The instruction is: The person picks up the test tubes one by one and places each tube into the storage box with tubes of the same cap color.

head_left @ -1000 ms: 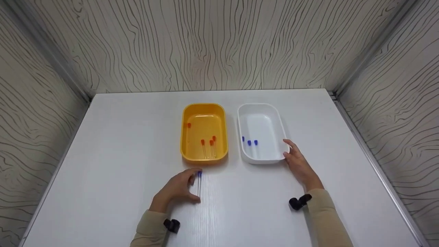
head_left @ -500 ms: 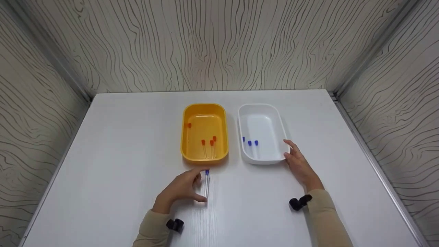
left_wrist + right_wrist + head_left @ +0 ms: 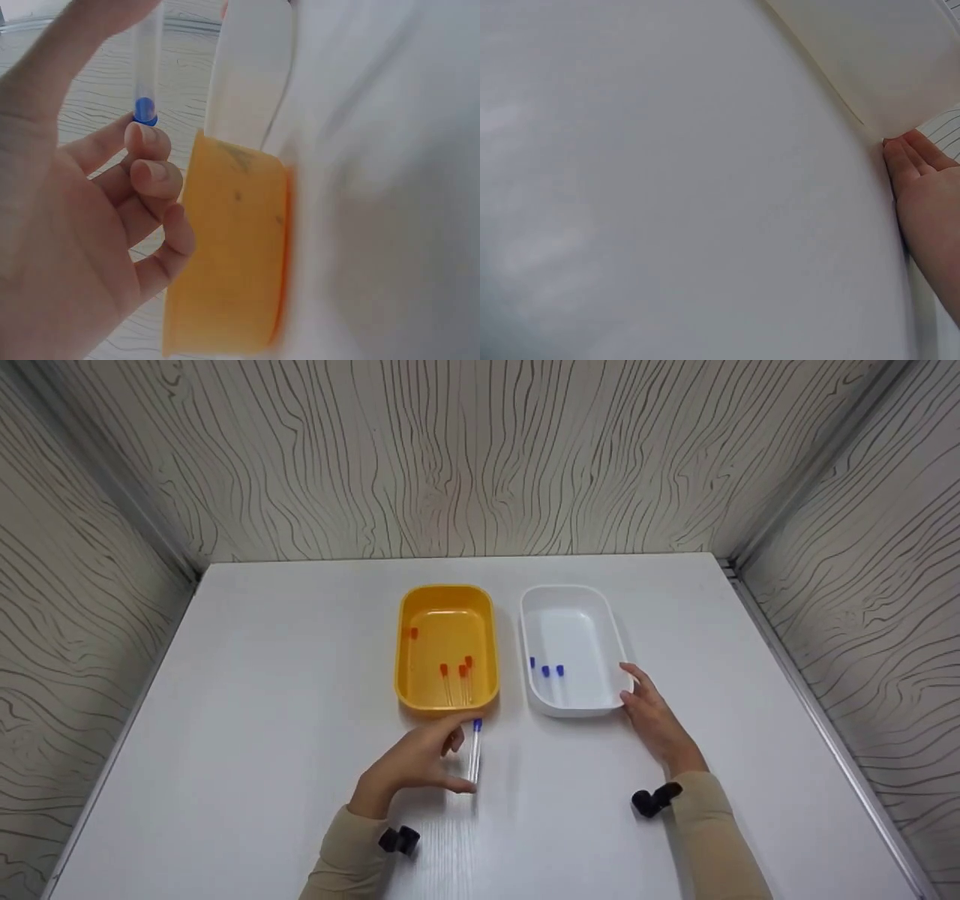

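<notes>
In the head view my left hand (image 3: 420, 757) holds a clear test tube with a blue cap (image 3: 475, 754) in front of the yellow tray (image 3: 397, 660). Thumb and index finger pinch it at its two ends, the blue cap (image 3: 145, 110) at the index fingertip; the other fingers curl loosely. My right hand (image 3: 660, 727) grips the near right corner of the white tray (image 3: 577, 712), index finger and thumb at the rim. From the right wrist, its fingers (image 3: 904, 161) lie along the tray's outer wall (image 3: 877, 60).
Several red-capped tubes (image 3: 463, 671) lie in the yellow tray. Three blue-capped tubes (image 3: 559, 670) lie in the white one, just to the right. Both stand on a white table (image 3: 285, 682) enclosed by wood-patterned panels (image 3: 450, 457) at the back and sides.
My left hand has moved to the right and slightly away from me, carrying the blue-capped tube along. The right hand and both trays have stayed in place.
</notes>
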`<state>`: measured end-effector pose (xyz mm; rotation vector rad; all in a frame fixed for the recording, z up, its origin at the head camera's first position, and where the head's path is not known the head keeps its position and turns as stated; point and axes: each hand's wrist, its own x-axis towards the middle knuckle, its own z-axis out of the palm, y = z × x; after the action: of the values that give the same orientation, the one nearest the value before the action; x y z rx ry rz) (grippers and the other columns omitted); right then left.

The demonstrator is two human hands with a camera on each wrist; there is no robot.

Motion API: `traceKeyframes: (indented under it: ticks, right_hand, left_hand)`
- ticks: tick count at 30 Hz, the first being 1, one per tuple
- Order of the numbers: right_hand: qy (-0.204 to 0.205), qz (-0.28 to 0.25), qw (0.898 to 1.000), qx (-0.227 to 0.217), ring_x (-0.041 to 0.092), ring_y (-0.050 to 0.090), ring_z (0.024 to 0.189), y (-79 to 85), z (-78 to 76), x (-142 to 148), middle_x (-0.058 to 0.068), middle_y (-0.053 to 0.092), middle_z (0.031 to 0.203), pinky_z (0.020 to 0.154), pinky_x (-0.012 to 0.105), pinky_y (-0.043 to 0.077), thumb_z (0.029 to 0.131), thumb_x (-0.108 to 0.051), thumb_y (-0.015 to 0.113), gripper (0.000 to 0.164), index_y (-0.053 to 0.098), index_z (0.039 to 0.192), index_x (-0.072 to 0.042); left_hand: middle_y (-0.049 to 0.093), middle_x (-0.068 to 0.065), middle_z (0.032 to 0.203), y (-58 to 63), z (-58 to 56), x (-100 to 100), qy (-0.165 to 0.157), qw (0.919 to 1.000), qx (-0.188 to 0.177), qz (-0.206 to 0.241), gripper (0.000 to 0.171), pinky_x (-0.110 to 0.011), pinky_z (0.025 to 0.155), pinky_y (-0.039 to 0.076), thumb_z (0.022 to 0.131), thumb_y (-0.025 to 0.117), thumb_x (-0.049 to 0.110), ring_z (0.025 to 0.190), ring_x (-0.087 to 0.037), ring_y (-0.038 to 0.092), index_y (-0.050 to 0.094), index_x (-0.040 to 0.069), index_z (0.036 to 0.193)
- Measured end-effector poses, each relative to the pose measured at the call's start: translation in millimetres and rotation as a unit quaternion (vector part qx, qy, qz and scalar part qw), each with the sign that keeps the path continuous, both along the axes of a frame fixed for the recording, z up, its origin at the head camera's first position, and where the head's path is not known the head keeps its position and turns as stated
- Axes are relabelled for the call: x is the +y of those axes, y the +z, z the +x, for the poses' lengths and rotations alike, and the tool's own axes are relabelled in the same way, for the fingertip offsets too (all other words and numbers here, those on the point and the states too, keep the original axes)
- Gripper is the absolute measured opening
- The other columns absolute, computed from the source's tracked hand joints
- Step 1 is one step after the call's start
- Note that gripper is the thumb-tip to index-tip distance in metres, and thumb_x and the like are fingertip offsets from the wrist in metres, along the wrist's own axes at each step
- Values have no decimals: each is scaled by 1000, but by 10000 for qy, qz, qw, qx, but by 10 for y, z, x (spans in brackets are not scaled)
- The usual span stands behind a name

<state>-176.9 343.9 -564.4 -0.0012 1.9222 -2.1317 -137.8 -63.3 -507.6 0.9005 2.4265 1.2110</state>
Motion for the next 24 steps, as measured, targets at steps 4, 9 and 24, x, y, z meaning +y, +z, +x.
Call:
traceKeyframes:
  ticks: [4,9,24]
  right_hand:
    - [-14,-12,10000,7,29,-7,153,-8,-8,4,8,-8,164,124,46,-5,102,-9,39,58,10,152,-14]
    - [43,-47,10000,-7,28,-10,153,-5,-12,9,8,-10,164,124,46,-7,102,-9,39,59,9,153,-15]
    - [97,-31,9999,13,27,-8,153,-13,-22,6,9,-10,164,123,46,-7,102,-7,37,60,6,153,-14]
  left_hand:
    - [54,-9,87,60,-40,82,-54,9998,171,29,87,-17,69,35,64,90,32,77,-6,42,44,20,138]
    - [51,-2,86,143,-90,176,-55,9993,373,-50,88,-16,70,36,64,89,37,77,-6,42,44,17,138]
    - [56,-8,91,315,-304,479,31,9992,288,-291,92,-18,68,36,66,85,47,77,-7,43,39,27,143]
